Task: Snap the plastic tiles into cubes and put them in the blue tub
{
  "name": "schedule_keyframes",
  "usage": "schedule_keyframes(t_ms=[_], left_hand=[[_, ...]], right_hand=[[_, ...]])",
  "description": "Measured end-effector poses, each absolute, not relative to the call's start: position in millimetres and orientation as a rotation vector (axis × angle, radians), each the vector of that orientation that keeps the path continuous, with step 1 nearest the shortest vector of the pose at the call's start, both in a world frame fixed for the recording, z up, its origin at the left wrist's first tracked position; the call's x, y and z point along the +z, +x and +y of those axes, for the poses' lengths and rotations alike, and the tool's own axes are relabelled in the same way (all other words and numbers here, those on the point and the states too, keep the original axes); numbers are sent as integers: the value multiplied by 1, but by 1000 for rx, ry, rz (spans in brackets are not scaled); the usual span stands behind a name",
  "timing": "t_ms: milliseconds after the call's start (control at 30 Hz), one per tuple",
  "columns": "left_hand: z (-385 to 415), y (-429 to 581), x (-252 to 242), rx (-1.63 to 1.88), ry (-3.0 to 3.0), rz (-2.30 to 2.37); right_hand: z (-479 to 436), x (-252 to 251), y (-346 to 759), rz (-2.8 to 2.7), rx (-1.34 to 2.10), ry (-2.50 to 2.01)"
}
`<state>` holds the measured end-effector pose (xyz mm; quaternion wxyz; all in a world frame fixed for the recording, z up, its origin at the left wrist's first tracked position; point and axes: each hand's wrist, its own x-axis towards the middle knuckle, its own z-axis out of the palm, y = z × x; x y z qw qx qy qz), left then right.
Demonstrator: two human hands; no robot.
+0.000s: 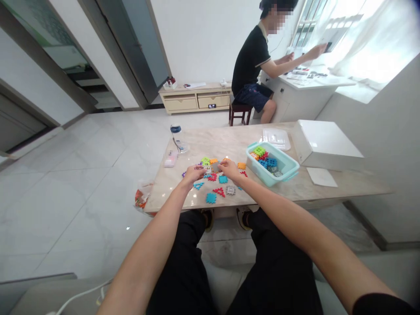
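My left hand (194,173) is closed on a whitish interlocking building tile (207,169) above the table. Just to its right, my right hand (229,169) pinches a grey building tile (215,167). The two tiles are very close together; whether they are joined I cannot tell. Loose tiles lie around and below my hands: a teal square (211,198), another teal square (223,179), a red triangle (219,191), a blue triangle (198,186) and a grey window tile (230,190). Green tile pieces (205,160) and an orange tile (242,166) sit behind and beside my hands.
A light teal bin (285,164) with colourful tiles stands right of my hands, its clear lid (276,139) behind it. Farther right is a white box (328,142). A bottle (177,139) and a pink box (170,159) stand left. Another person (251,61) sits at a desk beyond.
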<state>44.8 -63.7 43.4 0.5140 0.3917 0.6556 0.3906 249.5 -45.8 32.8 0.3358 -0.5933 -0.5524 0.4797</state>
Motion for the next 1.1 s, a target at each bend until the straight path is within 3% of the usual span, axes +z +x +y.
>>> schedule_keyframes(t_ms=[700,1100], left_hand=[[-68,55,58,916,801,1394],[-71,47,41,993,858,1368]], right_hand=[[-49,32,262,-1335,1440,-1506],[-49,35,242,-1352,1609,-1444]])
